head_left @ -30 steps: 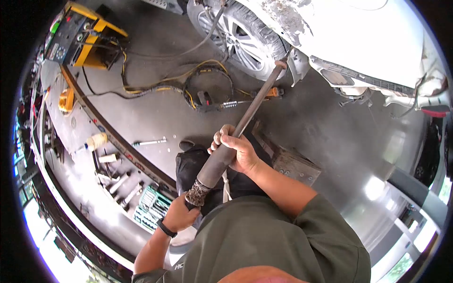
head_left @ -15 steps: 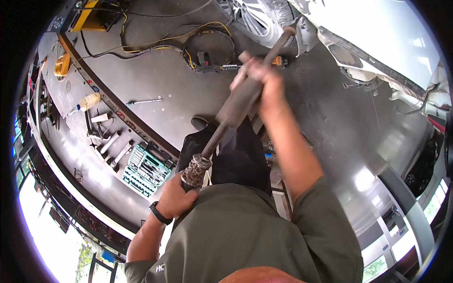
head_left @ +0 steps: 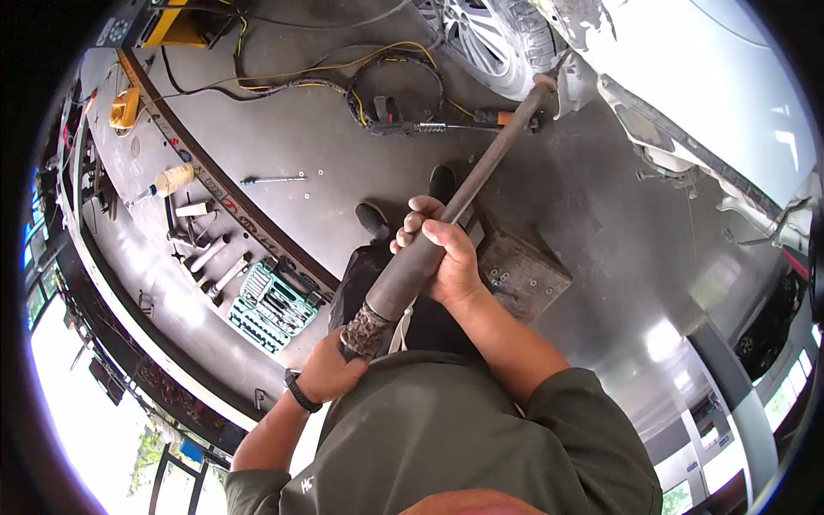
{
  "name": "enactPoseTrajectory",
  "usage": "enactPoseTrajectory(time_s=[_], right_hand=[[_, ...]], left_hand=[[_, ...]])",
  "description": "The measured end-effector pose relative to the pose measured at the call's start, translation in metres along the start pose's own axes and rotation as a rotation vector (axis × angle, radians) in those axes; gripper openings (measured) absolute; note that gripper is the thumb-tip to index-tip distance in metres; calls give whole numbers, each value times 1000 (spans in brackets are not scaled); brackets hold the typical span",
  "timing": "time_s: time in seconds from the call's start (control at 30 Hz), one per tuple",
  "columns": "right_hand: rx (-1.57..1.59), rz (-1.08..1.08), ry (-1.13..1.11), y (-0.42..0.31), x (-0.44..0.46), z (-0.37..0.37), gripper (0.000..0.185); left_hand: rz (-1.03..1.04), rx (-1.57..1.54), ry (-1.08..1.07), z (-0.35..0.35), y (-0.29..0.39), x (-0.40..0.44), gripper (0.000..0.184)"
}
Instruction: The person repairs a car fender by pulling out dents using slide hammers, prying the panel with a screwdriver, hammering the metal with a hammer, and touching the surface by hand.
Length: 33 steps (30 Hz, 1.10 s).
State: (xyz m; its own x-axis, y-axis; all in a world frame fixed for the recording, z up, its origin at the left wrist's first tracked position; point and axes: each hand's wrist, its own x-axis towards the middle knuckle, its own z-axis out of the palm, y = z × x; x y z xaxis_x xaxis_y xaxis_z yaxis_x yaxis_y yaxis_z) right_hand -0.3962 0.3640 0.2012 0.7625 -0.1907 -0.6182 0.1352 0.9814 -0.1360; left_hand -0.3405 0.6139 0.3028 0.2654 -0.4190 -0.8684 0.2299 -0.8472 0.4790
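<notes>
A long rusty slide hammer point(head_left: 497, 156) runs diagonally from my waist up to the damaged edge of a white car body point(head_left: 704, 94). My left hand point(head_left: 330, 371) is wrapped around its rear handle end, just below a battered, rough metal collar point(head_left: 366, 331). My right hand point(head_left: 451, 262) grips the thick cylindrical sliding weight point(head_left: 400, 281), fingers curled round its upper part. The weight sits down against the collar. At the far end, the rod's tip meets the car beside the wheel point(head_left: 493, 43); the exact attachment is too small to make out.
A teal socket set point(head_left: 273, 307) lies open at left beyond a steel rail point(head_left: 219, 190), near hammers point(head_left: 209, 254) and a yellow bottle point(head_left: 174, 179). Cables point(head_left: 296, 83) and a power tool point(head_left: 390, 120) lie on the floor ahead. A metal box point(head_left: 525, 273) stands right of my legs.
My right hand has drawn the sliding weight down the rod from midway to the rear collar. My left hand keeps its hold. The view has shifted slightly.
</notes>
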Motion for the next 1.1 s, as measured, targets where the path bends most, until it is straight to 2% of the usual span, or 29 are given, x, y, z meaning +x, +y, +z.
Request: enactPoseTrajectory(time_s=[0.03,0.13,0.23,0.3,0.33,0.4,0.43,0.47,0.53,0.6,0.63,0.73,0.77,0.8,0.83,0.87,0.9,0.93,1.03,1.1], right_hand=[[-28,-10,13,-8,5,0,47],[-91,-31,31,-30,18,11,50],[-303,-95,111,-111,56,20,48],[-411,-252,93,-165,94,0,42],[-293,-283,24,-179,109,-6,40],[-302,-163,82,-116,51,26,35],[-163,-177,413,-42,28,39,34],[-7,-116,219,18,-2,41,32],[-30,15,81,30,-19,37,29],[3,96,124,54,-27,42,26],[51,152,147,60,-25,40,26],[60,278,163,61,-2,32,24],[81,264,191,68,5,20,24],[93,235,208,68,18,13,24],[92,245,318,58,20,27,23],[92,182,297,58,23,22,22],[106,148,277,60,25,13,21],[121,109,254,59,27,9,20],[170,33,426,46,20,38,16],[246,-95,457,53,16,49,17]], left_hand=[[-28,3,-12,-3,19,7,43],[-68,-95,-29,-8,18,5,38],[-16,-89,-36,-12,21,-3,36],[-29,9,-28,-12,33,-9,35],[-39,17,-6,-11,29,-13,35],[-40,34,39,-13,23,-9,36],[-16,-8,34,-20,18,-6,37],[-67,-111,-133,-29,20,-5,45],[-59,-14,-183,-40,-13,-29,47],[-43,-15,-2,-47,-25,-49,39],[-67,16,-56,-56,-15,-51,38],[-454,62,-263,-82,26,-48,36],[-403,4,-237,-83,22,-43,36],[-288,90,-136,-83,29,-39,38],[-270,120,-163,-91,27,-29,41],[-262,148,-195,-100,17,-19,44],[-155,257,-184,-110,-1,-7,49],[-134,272,-207,-122,7,4,51],[258,542,-163,-166,-6,47,44],[363,657,-177,-201,5,78,39]])
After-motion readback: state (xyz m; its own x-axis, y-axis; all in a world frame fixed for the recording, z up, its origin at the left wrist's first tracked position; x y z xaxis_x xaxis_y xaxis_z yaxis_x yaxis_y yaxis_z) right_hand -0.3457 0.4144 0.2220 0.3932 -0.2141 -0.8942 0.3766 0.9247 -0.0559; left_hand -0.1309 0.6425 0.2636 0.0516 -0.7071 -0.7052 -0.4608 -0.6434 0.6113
